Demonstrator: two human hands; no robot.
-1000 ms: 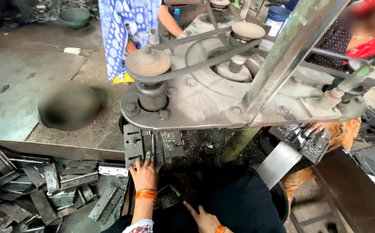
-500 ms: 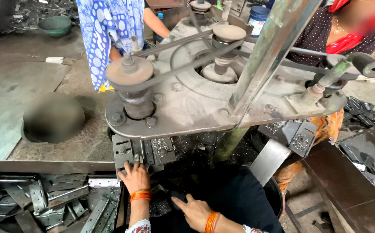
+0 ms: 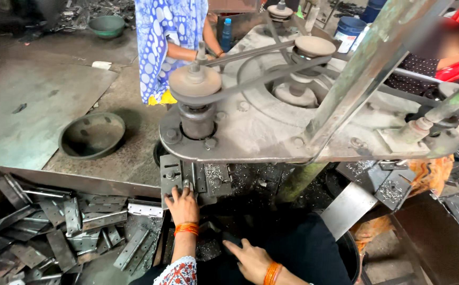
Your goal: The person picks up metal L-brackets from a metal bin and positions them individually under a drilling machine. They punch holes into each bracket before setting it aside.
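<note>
We cannot see much of what sits under the grey machine deck (image 3: 272, 132): its plate overhangs the work area, and the space below it is dark and littered with metal chips. Our left hand (image 3: 183, 206) lies fingers spread, flat on the metal fixture (image 3: 184, 177) just under the deck's edge, fingertips touching a small upright pin; whether anything is pinched beneath the palm we cannot tell. Our right hand (image 3: 250, 258) rests loosely open on the dark cloth over our lap, gripping nothing, and its wrist runs off the bottom edge. To our left an open metal bin (image 3: 81, 182) holds a heap of flat steel hinges (image 3: 89, 224), lying every way, some folded, some spread; the bin is cut off at the left and bottom edges. Beyond it an empty round pan (image 3: 92, 134) sits on the concrete floor. On the deck a belt pulley (image 3: 194, 82) stands above the fixture, linked by belts to a second pulley (image 3: 314, 46). A slanting green steel post (image 3: 364, 74) crosses the view and hides part of the deck. Two other people stand behind the machine, only partly visible.
</note>
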